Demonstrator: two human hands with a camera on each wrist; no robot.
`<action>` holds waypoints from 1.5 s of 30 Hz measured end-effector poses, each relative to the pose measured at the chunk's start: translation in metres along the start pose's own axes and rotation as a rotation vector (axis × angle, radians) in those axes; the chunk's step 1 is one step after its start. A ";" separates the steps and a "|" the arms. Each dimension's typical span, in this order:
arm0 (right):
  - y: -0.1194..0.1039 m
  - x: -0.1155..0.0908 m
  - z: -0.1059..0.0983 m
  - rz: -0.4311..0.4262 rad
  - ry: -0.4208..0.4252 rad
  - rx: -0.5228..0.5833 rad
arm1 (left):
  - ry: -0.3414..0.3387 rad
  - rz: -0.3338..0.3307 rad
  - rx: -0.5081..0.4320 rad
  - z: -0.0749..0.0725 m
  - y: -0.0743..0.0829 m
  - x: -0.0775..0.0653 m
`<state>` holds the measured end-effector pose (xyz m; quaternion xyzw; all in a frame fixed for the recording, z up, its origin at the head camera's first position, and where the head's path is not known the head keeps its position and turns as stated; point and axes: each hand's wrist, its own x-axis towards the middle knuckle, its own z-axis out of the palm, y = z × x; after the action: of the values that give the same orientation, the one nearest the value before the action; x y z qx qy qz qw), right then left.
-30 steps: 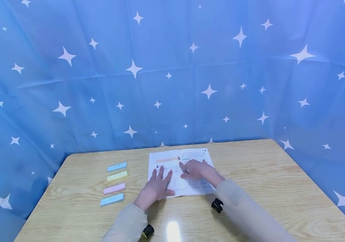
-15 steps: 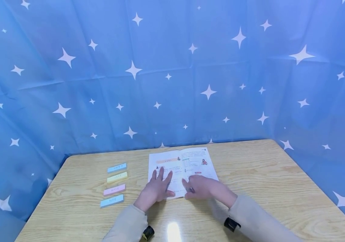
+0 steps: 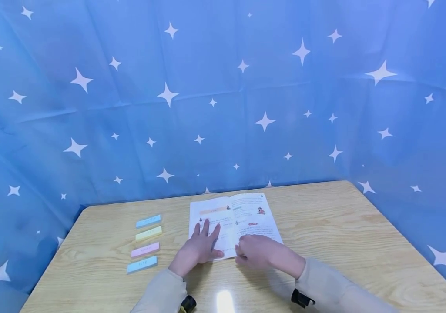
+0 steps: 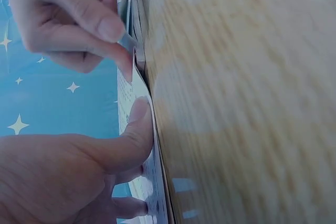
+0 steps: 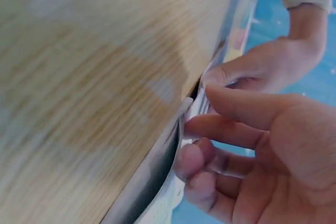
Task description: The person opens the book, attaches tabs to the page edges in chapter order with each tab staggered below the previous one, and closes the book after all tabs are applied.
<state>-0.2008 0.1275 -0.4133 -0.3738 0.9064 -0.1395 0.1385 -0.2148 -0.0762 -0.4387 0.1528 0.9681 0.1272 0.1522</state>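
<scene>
Left hand [image 3: 196, 250], fingers spread, rests on book [image 3: 247, 213], apparently steadying it; right hand [image 3: 259, 252] mostly curled, empty, index at fold [image 3: 232, 224], likely flattening it.

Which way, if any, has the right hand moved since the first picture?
Yes: the right hand moved toward the person, along the open book to its near edge.

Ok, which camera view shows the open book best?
The head view: it shows the open book spread out from above, though the left hand and right hand partly cover it. Both wrist views show it close up but nearly edge-on, with little print visible.
</scene>
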 end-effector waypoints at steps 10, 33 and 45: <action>0.016 0.024 0.006 0.123 0.033 -0.077 | -0.002 0.049 -0.012 0.001 -0.007 -0.001; 0.041 0.027 0.006 0.161 -0.023 0.212 | 0.084 0.189 -0.074 -0.008 -0.042 -0.002; 0.041 0.026 0.009 0.129 -0.002 0.236 | 0.451 0.176 -0.134 -0.018 -0.075 -0.004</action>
<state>-0.2415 0.1355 -0.4396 -0.2961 0.9057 -0.2357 0.1911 -0.2366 -0.1504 -0.4432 0.1939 0.9500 0.2349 -0.0694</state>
